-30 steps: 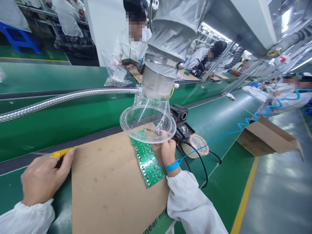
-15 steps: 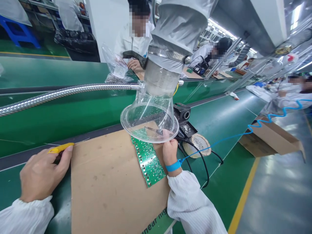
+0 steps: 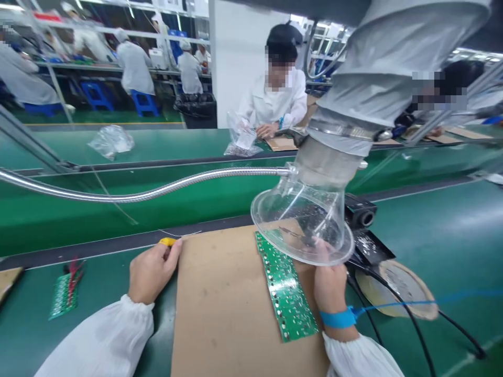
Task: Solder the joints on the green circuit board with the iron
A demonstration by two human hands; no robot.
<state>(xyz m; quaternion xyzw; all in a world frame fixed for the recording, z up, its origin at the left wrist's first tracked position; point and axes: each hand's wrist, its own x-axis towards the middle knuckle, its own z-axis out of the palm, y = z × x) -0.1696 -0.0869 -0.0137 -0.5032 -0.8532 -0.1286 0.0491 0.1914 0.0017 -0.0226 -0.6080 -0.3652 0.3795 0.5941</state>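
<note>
My left hand [image 3: 151, 272] rests at the left edge of a brown cardboard sheet [image 3: 228, 314], fingers closed on a small yellow-handled tool [image 3: 168, 241] with thin wire running from its tip. My right hand [image 3: 329, 283], with a blue wrist strap [image 3: 338, 318], grips a soldering iron [image 3: 301, 236] under a clear plastic fume hood [image 3: 302, 222]. A long green circuit board [image 3: 285, 288] lies on the cardboard just left of that hand.
A flexible metal hose [image 3: 137, 195] runs from the left to the hood. A second small green board with red wires [image 3: 63, 293] lies at far left. A soldering stand [image 3: 365, 230], round sponge tray [image 3: 396, 288] and black cables sit right. A person works opposite.
The view has swung left and shifted, bringing the second board and more workers into sight. Both hands keep their grips and places relative to the cardboard.
</note>
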